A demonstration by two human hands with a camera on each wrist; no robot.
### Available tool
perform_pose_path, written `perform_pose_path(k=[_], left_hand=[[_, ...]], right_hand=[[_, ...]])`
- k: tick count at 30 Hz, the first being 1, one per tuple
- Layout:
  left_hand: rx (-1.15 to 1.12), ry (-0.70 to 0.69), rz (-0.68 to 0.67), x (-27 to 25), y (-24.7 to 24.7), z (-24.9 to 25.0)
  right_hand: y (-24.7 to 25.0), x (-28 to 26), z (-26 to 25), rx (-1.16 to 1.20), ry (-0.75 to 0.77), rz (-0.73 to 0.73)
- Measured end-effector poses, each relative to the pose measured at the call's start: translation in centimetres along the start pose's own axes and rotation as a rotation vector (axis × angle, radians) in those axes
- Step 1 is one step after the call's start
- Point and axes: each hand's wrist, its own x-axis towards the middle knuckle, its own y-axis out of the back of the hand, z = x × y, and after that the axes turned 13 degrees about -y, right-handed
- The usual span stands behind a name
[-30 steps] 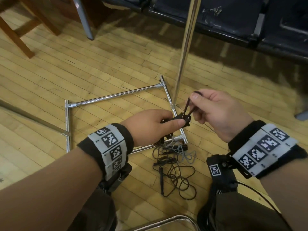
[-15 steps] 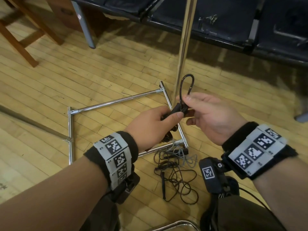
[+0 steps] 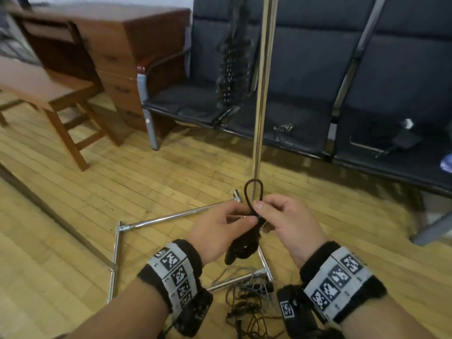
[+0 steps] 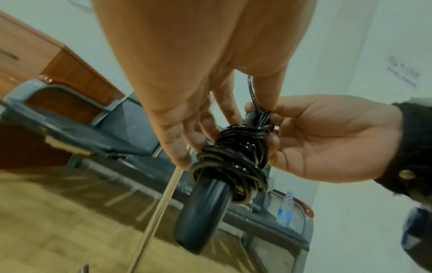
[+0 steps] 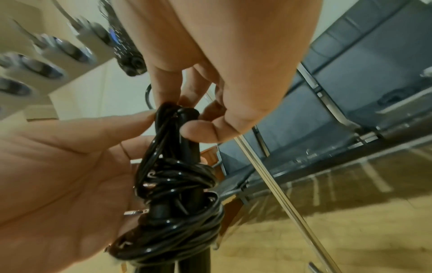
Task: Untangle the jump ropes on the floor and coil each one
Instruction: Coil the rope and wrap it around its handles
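Note:
A black jump rope [image 3: 245, 243] is wound into a tight bundle around its two handles, held in the air between both hands. My left hand [image 3: 244, 218] holds the bundle [image 4: 230, 158] from the left, thumb pressing at its top, with one handle end [image 4: 203, 212] sticking out below. My right hand [image 3: 261, 211] pinches the cord at the top of the bundle [image 5: 177, 201], where a small loop [image 3: 254, 192] stands up. More tangled thin ropes [image 3: 247, 307] lie on the wooden floor below my wrists.
A chrome rack frame [image 3: 171, 217] lies on the floor and its upright pole [image 3: 263, 94] rises just behind my hands. Dark bench seats [image 3: 305, 69] line the back, with a wooden desk [image 3: 122, 45] and wooden chair [image 3: 56, 94] at the left.
Both hands have lifted the bundle higher. The loop above my right fingers grew from a short stub into a standing loop. The head view has tilted up toward the benches.

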Motion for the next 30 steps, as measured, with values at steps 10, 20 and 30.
perform_pose_path(k=[10,20,30], left_hand=[[0.072,-0.269,0.223,-0.7,6.2,16.5],[-0.090,-0.270,0.455,-1.4,12.2,25.8],[-0.340,-0.119,0.548,1.4,13.7,28.0]], right_hand=[[-0.1,-5.9,-15.2,-0.166,0.280,0.116],[-2.5,-8.0,-25.3,-0.104,0.399,0.158],[-3.4,-4.9,-29.4,-0.086,0.297,0.206]])
